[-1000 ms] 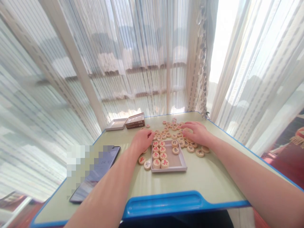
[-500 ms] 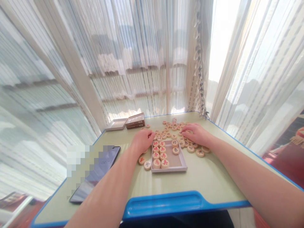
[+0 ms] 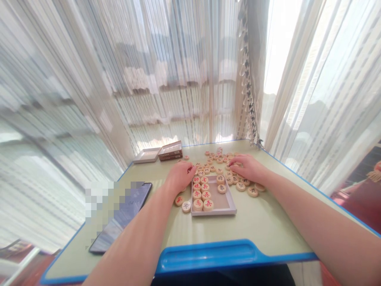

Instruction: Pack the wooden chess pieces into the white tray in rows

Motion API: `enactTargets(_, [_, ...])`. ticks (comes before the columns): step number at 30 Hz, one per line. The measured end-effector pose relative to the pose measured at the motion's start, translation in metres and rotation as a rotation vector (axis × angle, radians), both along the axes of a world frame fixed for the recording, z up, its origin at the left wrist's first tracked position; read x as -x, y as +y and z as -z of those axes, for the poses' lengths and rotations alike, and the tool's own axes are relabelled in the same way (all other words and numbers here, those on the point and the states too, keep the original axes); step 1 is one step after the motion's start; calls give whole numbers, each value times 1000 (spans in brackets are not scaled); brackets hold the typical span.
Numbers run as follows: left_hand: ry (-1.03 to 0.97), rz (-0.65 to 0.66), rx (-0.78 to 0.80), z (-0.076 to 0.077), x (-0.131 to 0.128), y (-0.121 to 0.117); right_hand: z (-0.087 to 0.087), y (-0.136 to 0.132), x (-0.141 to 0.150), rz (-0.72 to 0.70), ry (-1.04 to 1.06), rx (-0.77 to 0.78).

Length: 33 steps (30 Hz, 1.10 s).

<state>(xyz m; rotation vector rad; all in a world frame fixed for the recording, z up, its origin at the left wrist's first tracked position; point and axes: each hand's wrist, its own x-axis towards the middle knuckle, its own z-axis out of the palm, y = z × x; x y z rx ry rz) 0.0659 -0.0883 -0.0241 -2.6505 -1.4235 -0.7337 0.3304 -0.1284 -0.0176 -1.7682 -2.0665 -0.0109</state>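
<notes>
Since the earlier frame, the right hand's [image 3: 248, 167] spread fingers have drawn together among loose xiangqi pieces [image 3: 253, 192]. Near the partly filled tray [image 3: 230, 212], the left hand [image 3: 179, 175] is curled; whether either grips a piece is hidden. Brushing fingers could scatter the crowded discs. The left forearm [image 3: 133, 238] partly hides a phone [image 3: 126, 216]; stacked boxes [image 3: 171, 151] sit farther back on the desk [image 3: 268, 226].

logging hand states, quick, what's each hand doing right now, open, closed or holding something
Left hand: curled beside the tray, grip cannot be told.
Right hand: fingers bent at the loose pieces, grip cannot be told.
</notes>
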Motion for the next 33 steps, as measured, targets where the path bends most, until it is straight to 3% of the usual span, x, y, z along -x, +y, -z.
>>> enactTargets(33, [10, 62, 41, -6, -4, -11, 4, 4, -4, -38, 41, -6])
